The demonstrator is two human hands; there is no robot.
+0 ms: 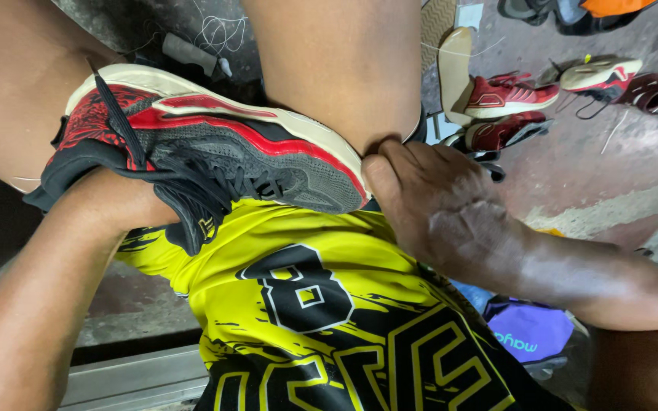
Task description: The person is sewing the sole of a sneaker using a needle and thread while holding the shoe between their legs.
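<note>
A red, black and grey sneaker (222,148) with a cream sole lies on its side across my lap, between my bare knees, its toe pointing right. My left hand (112,199) is pushed inside the shoe's opening at the heel end, so only the wrist and the back of the hand show. My right hand (439,202) presses on the toe end, thumb against the sole edge next to my right knee. Black laces hang loose over the upper. I wear a yellow and black jersey (321,304).
Red sneakers (508,95) and loose soles (455,72) lie on the concrete floor at upper right, with a white-soled shoe (599,74) beyond. A purple bag (527,335) sits under my right forearm. A metal rail (138,377) runs at lower left.
</note>
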